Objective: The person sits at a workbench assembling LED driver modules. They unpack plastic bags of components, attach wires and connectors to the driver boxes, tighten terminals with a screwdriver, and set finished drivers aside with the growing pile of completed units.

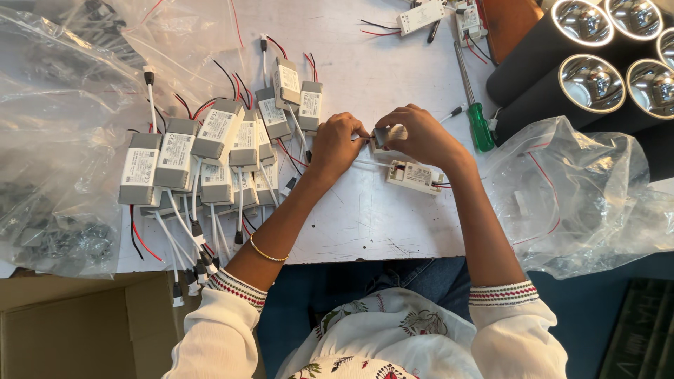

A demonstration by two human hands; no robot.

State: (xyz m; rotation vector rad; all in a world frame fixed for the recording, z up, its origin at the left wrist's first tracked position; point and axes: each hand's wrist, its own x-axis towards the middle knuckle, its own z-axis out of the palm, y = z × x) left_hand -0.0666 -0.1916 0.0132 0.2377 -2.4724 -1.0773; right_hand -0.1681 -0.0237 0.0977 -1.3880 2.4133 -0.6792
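My left hand (338, 142) and my right hand (419, 133) meet over the middle of the white table (365, 217). Between them they hold a small grey-and-white driver box (388, 135), the right hand wrapped around it and the left hand's fingers pinched at its left end. A second white driver box (414, 176) with red and black wires lies on the table just below my right hand.
A pile of several grey-and-white driver boxes (210, 151) with wired leads lies at left. A green-handled screwdriver (475, 112) lies right of my hands. Clear plastic bags (572, 193) flank both sides; black spotlight housings (590, 81) stand at top right. A cardboard box (70, 330) sits bottom left.
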